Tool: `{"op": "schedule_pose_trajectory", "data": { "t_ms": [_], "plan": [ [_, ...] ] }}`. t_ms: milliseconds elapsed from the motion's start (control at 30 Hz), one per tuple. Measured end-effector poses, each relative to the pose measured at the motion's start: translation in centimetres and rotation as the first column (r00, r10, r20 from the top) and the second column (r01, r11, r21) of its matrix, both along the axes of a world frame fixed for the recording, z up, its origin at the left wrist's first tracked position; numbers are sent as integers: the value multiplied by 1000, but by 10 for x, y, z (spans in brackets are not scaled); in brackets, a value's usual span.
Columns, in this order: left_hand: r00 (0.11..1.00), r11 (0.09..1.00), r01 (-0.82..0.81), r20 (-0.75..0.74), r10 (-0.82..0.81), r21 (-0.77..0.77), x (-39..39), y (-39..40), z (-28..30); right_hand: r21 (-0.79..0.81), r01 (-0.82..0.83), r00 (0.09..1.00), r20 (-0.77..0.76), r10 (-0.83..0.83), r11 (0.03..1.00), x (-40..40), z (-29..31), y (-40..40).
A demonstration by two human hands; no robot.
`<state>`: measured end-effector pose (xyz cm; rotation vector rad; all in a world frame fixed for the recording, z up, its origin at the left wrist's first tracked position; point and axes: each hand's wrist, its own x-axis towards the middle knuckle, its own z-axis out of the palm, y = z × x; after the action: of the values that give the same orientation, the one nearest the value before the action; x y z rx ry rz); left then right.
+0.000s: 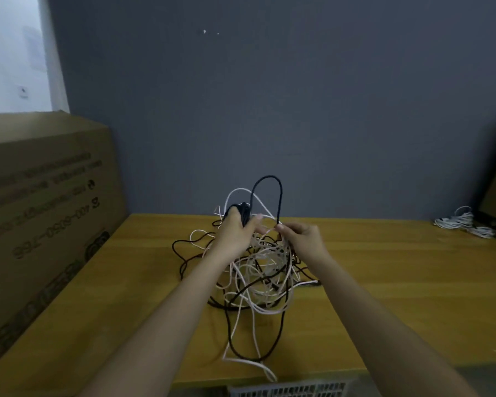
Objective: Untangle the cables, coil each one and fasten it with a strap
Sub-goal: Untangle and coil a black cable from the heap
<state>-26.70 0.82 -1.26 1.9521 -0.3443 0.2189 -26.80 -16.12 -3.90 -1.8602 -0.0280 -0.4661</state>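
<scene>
One tangle of black and white cables (258,270) is held up over the middle of the wooden table (384,282); the strands cannot be counted. A black coiled bundle (243,212) is clasped in the left hand (236,229). A black cable loop (269,193) is pinched by the right hand (302,236). One cardboard box (46,210) stands at left; one white cable bundle (461,222) lies far right.

The desk (384,282) is yellowish wood with visible grain and a smooth, faintly satin top. The tangled cables (264,270) look plastic-sheathed: the white ones slightly glossy, the black ones duller. At the left stands a cardboard box (40,210) of matt brown paperboard with dark print. The far wall (269,110) is a flat, matt grey. Another white cable bundle (461,222) at the far right looks smooth.
</scene>
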Motion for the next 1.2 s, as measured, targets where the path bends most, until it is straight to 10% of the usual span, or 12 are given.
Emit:
{"op": "schedule_pose_trajectory", "data": {
  "t_ms": [467, 700, 900, 1200],
  "plan": [
    [978, 977, -205, -28, 206, 55, 5, -40, -13, -318, -220, 974, -20, 226, 922, -16, -1, -8],
    [982, 984, -161, 87, 168, -81, 14, -43, 12, -257, 104, 981, 185, -56, 961, 1, -1, -7],
    [946, 955, -184, 223, 237, -233, 46, -26, 89, -392, 201, 978, 28, -207, 898, 25, 13, -35],
    [905, 935, -271, 271, 328, -227, 92, -4, 131, -765, 164, 905, -134, -403, 623, 52, 26, -54]
  ]
}}
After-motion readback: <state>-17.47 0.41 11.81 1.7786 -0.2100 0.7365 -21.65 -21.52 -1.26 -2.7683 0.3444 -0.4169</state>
